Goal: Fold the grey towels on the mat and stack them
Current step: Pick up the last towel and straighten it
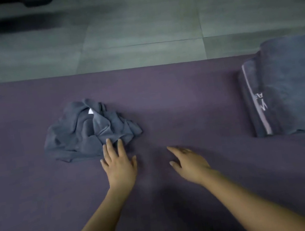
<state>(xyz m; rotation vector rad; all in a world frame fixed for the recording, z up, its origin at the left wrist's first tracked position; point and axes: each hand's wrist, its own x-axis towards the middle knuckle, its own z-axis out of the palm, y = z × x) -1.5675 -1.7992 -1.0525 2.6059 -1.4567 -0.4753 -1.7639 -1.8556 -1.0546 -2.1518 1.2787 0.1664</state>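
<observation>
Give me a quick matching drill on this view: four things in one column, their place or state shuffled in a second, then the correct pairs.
Things:
1. crumpled grey towel
2. folded grey towels
3. left hand
4. right hand

Place or state:
A. stacked at the mat's right end
B. fingers straight, tips touching the heap's near edge
C. bunched in a heap left of centre on the purple mat
D. open over bare mat, touching no towel

Pairs: 1-C, 2-A, 3-B, 4-D
</observation>
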